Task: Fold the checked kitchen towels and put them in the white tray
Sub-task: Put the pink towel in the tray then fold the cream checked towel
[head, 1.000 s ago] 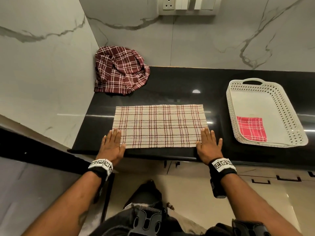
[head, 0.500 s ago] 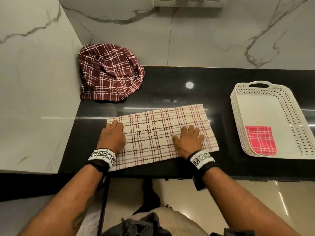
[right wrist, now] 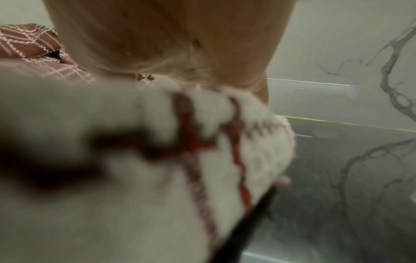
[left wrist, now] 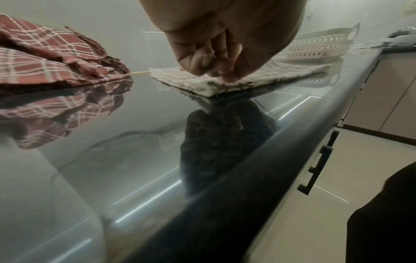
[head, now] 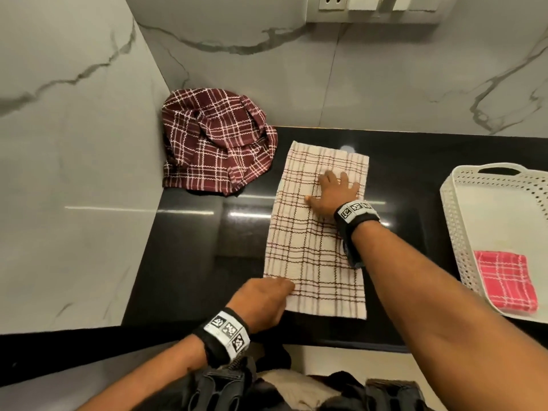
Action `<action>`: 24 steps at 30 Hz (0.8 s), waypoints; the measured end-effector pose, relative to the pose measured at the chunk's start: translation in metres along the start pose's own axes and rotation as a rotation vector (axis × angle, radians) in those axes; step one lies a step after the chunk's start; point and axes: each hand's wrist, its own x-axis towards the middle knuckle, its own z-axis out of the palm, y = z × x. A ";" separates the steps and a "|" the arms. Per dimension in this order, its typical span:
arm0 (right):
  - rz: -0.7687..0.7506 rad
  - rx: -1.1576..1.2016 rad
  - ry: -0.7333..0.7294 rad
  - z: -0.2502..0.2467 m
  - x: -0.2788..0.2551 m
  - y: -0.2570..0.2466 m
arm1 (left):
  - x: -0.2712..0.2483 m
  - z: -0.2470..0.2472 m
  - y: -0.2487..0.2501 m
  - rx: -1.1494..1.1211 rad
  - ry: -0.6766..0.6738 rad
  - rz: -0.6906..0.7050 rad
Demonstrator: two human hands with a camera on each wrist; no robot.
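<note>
A folded cream checked towel (head: 314,241) lies flat on the black counter (head: 184,262), its long side running away from me. My right hand (head: 332,185) rests flat on its far half, fingers spread. My left hand (head: 281,287) is at the near left corner. In the left wrist view its curled fingers (left wrist: 202,62) and thumb bunch down on that corner of the cream towel (left wrist: 270,76). A crumpled maroon checked towel (head: 216,140) sits in the back left corner. The white tray (head: 453,209) stands at the right and holds a folded pink checked towel (head: 504,280).
Marble walls close off the left and the back, with a socket panel (head: 373,7) high on the back wall. The counter's front edge (head: 326,342) runs just below the towel. Bare black counter lies between towel and tray. The right wrist view is blurred cloth (right wrist: 225,160).
The cream towel has turned about a quarter turn, from lying crosswise to lengthwise. My right hand slid to its far end; my left hand stayed at what is now the near left corner.
</note>
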 end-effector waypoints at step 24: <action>-0.284 0.029 0.197 0.136 -0.318 0.111 | -0.078 0.043 0.062 0.172 0.124 -0.181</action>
